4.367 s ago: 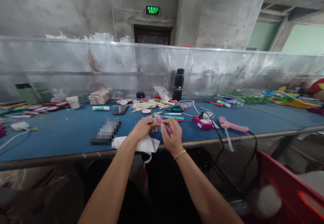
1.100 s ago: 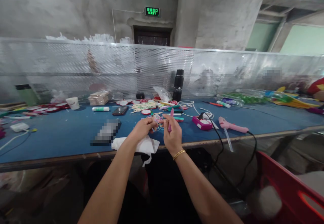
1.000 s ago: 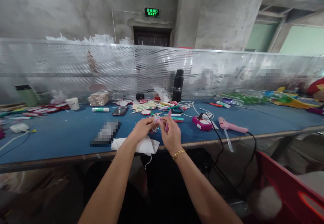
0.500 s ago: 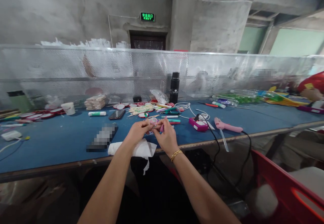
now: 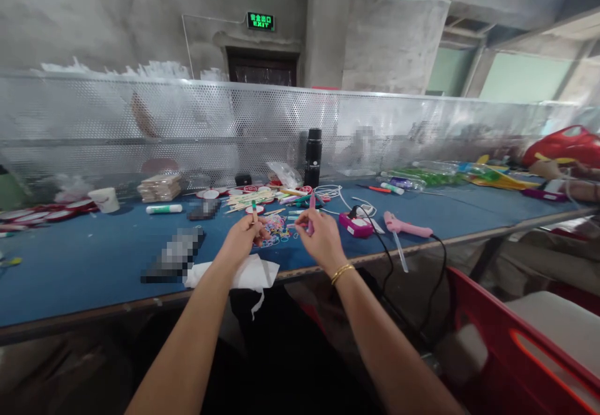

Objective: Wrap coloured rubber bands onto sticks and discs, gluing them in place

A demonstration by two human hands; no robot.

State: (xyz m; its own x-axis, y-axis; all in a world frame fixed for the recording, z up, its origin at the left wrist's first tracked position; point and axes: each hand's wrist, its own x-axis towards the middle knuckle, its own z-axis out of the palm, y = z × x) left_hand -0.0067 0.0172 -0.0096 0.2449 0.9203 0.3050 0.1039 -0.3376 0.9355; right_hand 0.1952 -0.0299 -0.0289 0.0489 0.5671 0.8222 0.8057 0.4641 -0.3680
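Observation:
My left hand (image 5: pixel 242 243) is closed round a thin stick with a green tip (image 5: pixel 254 211), held upright above the blue table (image 5: pixel 94 259). My right hand (image 5: pixel 320 239), with a gold bracelet on its wrist, pinches a pink pen-like tool (image 5: pixel 312 210) that points up. Between the two hands a small heap of coloured rubber bands (image 5: pixel 276 227) lies on the table. A white cloth (image 5: pixel 244 272) sits under my left wrist at the table's front edge.
A pink glue gun (image 5: pixel 407 227) with a black cord lies to the right, beside a small pink box (image 5: pixel 355 224). A black flask (image 5: pixel 313 158) stands by the perforated metal screen (image 5: pixel 187 127). Sticks, red discs and pens lie behind my hands. A red crate (image 5: pixel 515 352) is at lower right.
My hands have come apart: the left now holds the green-tipped stick upright, the right has lifted the pink tool. The view has swung to the right.

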